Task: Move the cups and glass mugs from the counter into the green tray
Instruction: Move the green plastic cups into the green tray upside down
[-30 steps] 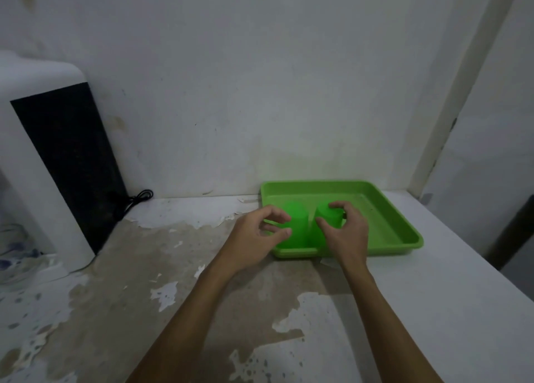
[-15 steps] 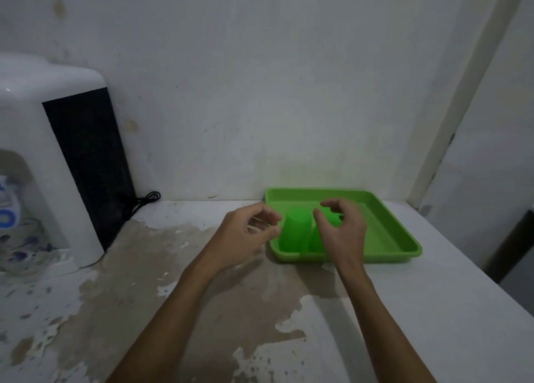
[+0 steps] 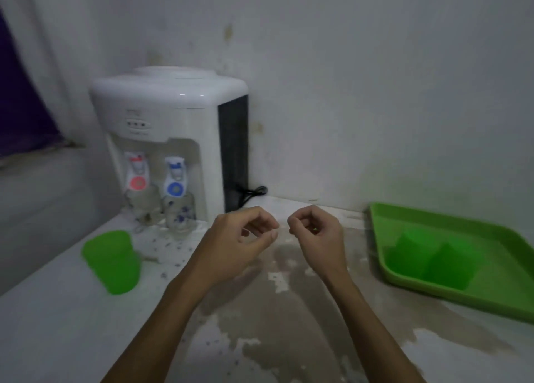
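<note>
The green tray (image 3: 491,299) lies at the right of the counter with two green cups (image 3: 413,245) (image 3: 450,262) standing upside down in its near left corner. Another green cup (image 3: 114,262) stands upside down on the counter at the left. Two clear glass mugs with blue flower prints (image 3: 146,209) (image 3: 180,215) stand under the dispenser's taps. My left hand (image 3: 245,238) and my right hand (image 3: 316,232) hover side by side over the middle of the counter, fingers loosely curled, holding nothing.
A white water dispenser (image 3: 170,140) with a red and a blue tap stands at the back left, its black cable (image 3: 251,193) lying against the wall. The counter top (image 3: 274,325) is worn with peeling paint. A wall rises behind it.
My hands have let go of the two green cups in the tray and drawn back to the left. The view has swung left, bringing the dispenser, mugs and third cup into sight.
</note>
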A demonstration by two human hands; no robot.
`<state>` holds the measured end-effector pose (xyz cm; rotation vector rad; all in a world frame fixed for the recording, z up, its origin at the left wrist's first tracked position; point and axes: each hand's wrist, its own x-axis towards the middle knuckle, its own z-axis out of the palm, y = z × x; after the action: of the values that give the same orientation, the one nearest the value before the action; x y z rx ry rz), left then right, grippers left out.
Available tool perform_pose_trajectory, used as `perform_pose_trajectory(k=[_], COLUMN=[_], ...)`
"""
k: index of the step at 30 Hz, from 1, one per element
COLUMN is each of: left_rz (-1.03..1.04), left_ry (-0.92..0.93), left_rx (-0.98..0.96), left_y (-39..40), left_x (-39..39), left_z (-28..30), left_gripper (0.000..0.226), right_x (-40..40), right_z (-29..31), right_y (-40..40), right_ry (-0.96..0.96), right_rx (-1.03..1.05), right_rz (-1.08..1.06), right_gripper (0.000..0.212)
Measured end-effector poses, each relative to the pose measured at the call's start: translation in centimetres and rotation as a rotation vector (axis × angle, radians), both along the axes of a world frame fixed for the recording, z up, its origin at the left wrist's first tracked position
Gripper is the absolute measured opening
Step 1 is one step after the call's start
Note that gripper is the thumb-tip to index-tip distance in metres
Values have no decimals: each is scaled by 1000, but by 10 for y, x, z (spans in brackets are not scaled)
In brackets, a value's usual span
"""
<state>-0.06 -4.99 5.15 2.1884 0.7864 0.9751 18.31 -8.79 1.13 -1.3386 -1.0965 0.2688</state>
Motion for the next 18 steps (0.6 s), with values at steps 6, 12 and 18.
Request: perform_pose_trajectory(k=[6,12,18], left_rz=[367,700,682], left_ry=[38,247,608], left_rx=[262,302,-3], left_y=[14,35,55], left_x=[-77,-130,-143], left_z=[-2,-13,-39], left_gripper=[9,36,75], right_x=[-71,-115,-125], right_z=[-12,-20,-28], right_y=[46,67,72], right_ry=[-1,26,56], right_rx=[-40,-75,-128], right_rz=[202,327,369], right_gripper=[13,13,13])
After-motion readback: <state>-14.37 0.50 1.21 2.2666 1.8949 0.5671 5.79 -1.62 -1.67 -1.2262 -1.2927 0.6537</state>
